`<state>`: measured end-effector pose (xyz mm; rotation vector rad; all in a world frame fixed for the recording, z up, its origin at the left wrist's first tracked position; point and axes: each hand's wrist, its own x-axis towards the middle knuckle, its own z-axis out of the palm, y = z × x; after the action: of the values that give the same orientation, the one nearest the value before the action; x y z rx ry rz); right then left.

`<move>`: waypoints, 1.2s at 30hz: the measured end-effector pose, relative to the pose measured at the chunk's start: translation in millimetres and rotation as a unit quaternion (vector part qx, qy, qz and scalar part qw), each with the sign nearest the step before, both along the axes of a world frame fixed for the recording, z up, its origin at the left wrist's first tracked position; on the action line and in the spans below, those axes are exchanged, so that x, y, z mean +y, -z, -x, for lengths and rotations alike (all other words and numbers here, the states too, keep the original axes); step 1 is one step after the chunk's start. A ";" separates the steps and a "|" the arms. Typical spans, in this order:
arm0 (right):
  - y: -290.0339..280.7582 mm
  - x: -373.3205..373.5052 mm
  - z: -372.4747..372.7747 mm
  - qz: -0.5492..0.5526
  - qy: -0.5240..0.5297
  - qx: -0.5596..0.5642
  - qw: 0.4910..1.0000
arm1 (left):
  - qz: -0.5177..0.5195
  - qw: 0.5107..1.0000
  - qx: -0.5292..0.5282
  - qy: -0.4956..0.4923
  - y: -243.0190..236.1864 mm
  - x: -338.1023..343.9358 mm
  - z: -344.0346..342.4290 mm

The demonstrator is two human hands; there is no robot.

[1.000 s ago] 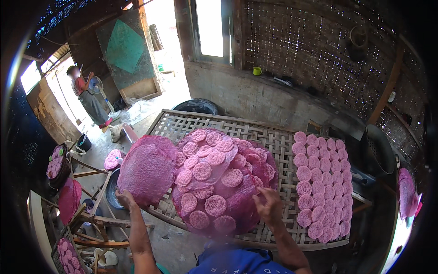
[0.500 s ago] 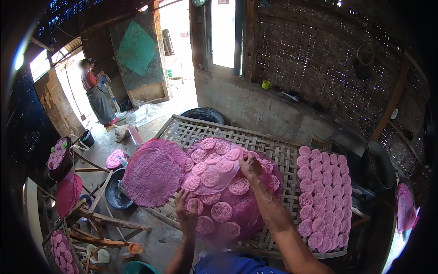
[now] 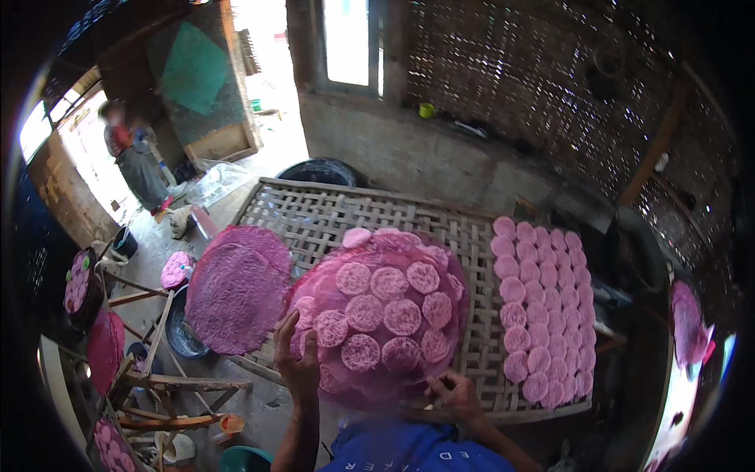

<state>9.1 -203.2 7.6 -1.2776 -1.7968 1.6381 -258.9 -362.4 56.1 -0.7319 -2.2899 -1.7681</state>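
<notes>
Left hand (image 3: 299,358) clamps fingers on the pink round tray (image 3: 377,315) rim. Right hand (image 3: 450,393) grips its lower edge, fingers curled, above the bamboo rack (image 3: 314,212).

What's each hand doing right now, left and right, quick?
Left hand: closed on the left edge of the round pink tray of pink discs.
Right hand: fingers curled at the tray's lower right edge, gripping it.

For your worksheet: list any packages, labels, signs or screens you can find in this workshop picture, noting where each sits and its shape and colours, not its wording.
Printed lettering on the blue shirt: bottom edge, below the round pink tray both hands hold; small pale letters on blue cloth.
No packages, signs or screens can be made out anywhere else.
</notes>
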 end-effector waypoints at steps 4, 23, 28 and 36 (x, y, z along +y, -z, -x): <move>-5.4 6.1 -43.5 -0.149 -0.008 -0.169 0.974 | 0.117 0.981 0.096 0.117 13.0 46.7 -5.9; 39.8 31.7 22.6 -0.510 -0.073 -0.137 0.846 | 0.238 0.882 0.321 0.249 36.3 144.3 -38.0; 45.8 37.9 27.2 -0.527 -0.083 -0.159 0.830 | 0.273 0.856 0.333 0.285 51.7 184.6 -37.2; 25.8 72.1 18.2 -0.101 0.209 0.095 0.968 | 0.278 0.871 0.298 0.274 64.9 206.0 -51.5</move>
<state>-9.1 -131.1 -18.3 -1.2532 -1.4204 1.2627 -207.4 -156.4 -8.9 -1.8700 -2.2312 -0.7552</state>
